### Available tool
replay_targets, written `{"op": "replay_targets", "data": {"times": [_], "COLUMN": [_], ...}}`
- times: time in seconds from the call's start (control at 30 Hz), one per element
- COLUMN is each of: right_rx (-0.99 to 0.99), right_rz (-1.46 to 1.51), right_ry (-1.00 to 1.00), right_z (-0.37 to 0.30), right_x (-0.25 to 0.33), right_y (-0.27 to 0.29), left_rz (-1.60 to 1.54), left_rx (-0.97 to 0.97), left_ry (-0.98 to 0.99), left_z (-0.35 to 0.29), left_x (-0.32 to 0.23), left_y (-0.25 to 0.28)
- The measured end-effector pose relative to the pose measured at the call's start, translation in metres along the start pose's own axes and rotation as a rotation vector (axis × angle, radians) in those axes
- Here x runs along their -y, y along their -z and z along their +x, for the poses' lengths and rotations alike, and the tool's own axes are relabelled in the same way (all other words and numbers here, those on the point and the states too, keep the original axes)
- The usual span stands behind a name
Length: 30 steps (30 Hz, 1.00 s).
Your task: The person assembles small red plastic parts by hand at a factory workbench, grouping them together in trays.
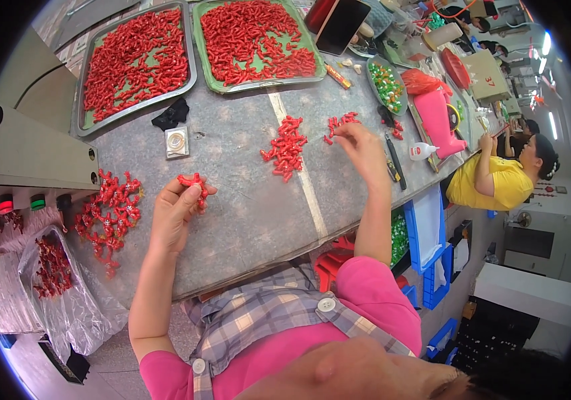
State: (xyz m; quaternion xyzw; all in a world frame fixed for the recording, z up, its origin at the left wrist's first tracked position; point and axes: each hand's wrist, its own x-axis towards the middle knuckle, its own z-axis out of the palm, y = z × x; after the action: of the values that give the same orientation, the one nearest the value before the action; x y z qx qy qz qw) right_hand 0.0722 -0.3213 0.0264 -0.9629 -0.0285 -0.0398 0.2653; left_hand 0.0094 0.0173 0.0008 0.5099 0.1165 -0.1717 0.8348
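My left hand [172, 217] pinches a small red figure-like piece [195, 182] between thumb and fingers, raised a little off the grey tabletop. Further right, my right hand [365, 150] reaches to a small group of red pieces [343, 120]. Its thumb and fingertips come together at the group's edge; what they grip is hidden. Between my hands lies a larger heap of short red pieces [285, 148], beside a pale strip on the table. Left of my left hand is a loose pile of assembled-looking red figures [113, 210].
Two trays, one metal-rimmed [191, 63] and one green [213, 85], hold many red pieces at the back. A grey machine [32, 143] stands at left, above a plastic-lined bin [25, 267]. Glue bottle [423, 151], black-handled tool [395, 163] and pink boot-shaped object [437, 120] lie right.
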Motion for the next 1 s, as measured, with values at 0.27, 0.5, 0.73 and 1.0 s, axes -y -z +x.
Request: {"op": "replay_targets", "data": {"times": [0.27, 0.5, 0.73, 1.0], "right_rx": [0.005, 0.327, 0.691, 0.606], "right_rz": [-0.325, 1.025, 1.333, 1.404], "right_ry": [0.204, 0.221, 0.131, 0.024], "right_z": [-0.001, 0.012, 0.004, -0.014], "right_x": [0.019, 0.091, 0.122, 0.135], "right_y": [-0.022, -0.023, -0.073, -0.086], "left_rz": [0.028, 0.019, -0.255, -0.348], "left_rx": [0.059, 0.226, 0.344, 0.35], "left_ry": [-0.003, 0.043, 0.069, 0.091], "left_z": [-0.002, -0.002, -0.003, -0.001], "left_x": [-0.002, 0.01, -0.002, 0.003], "left_y": [0.0, 0.0, 0.001, 0.001]}}
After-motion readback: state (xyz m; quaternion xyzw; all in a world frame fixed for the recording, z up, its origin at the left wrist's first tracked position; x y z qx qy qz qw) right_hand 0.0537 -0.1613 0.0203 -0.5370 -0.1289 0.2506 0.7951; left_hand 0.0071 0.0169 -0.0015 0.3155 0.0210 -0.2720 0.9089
